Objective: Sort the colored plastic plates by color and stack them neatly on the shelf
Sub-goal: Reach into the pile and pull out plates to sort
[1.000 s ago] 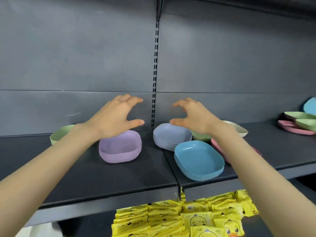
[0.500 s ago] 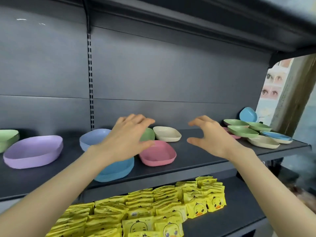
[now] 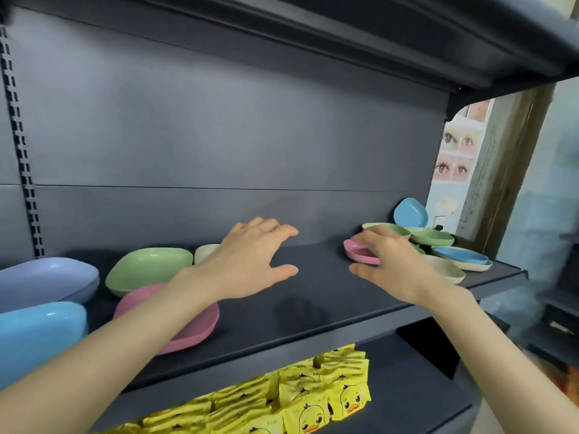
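Left hand (image 3: 250,261) hovers palm down over the dark grey metal shelf (image 3: 297,311), fingers spread and loosely bent, holding nothing. Right hand (image 3: 391,264) is also spread and empty. Its fingertips overlap the near rim of a pink oval plastic plate (image 3: 360,254); contact cannot be told.

Beyond the right hand's fingers:
- jumbled green plastic plates (image 3: 432,237)
- a cream plastic plate (image 3: 446,272)
- a blue plastic plate (image 3: 463,255) nested in another cream one
- one upright blue plate (image 3: 410,213) leaning on the back panel

Behind the left knuckles is a half-hidden cream plate (image 3: 205,253). Left of that wrist is a single green plate (image 3: 147,270). Under the left forearm is a second pink plate (image 3: 194,327). Further left, a periwinkle plate (image 3: 44,283) sits behind a sky-blue plate (image 3: 37,332).

Below both hands are yellow duck-print packets (image 3: 313,399).
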A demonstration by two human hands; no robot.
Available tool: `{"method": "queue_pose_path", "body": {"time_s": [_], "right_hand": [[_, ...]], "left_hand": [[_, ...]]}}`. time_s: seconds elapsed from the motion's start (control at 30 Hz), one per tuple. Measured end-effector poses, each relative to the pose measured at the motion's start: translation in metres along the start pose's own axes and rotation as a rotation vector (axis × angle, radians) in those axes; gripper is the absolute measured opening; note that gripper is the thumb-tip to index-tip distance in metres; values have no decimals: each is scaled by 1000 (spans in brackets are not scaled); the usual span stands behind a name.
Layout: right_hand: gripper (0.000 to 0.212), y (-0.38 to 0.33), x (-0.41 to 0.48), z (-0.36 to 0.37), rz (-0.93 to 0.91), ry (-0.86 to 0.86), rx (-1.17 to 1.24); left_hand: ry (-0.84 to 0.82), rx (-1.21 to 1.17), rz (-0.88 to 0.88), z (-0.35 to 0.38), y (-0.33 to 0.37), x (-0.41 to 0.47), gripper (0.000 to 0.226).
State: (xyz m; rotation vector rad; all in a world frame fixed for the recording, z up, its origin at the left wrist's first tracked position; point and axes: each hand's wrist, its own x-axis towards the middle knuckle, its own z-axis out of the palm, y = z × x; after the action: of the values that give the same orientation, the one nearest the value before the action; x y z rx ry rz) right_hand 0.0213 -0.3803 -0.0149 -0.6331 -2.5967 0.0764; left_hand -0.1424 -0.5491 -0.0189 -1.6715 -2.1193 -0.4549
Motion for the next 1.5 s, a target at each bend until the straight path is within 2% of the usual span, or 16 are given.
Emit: {"method": "queue_pose_path", "body": {"time_s": [0.1,0.23,0.47,0.83,1.23,1.4,1.5], "right_hand": [[49,42,25,4,40,-43,-33],[52,97,56,5,90,-31,-21],[51,196,106,12,88,-42,2],[51,336,188,34,-59,-154,53],[47,410,279,76,-144,-256,76],[49,429,309,96,-172,-306,42],[57,436,329,105,-200,-351,19]], "left_hand": [[-54,-15,3,24,5,42,57],[-48,-43,20,52,10,104,57],[-107,-50,20,102,33,195,57],[-172,-134,-163,200,76,309,56],[-454,-192,-284,248,65,387,58],[-542,-234,-288,265,57,407,40],[-590,-238,-301,272,55,416,38]]}}
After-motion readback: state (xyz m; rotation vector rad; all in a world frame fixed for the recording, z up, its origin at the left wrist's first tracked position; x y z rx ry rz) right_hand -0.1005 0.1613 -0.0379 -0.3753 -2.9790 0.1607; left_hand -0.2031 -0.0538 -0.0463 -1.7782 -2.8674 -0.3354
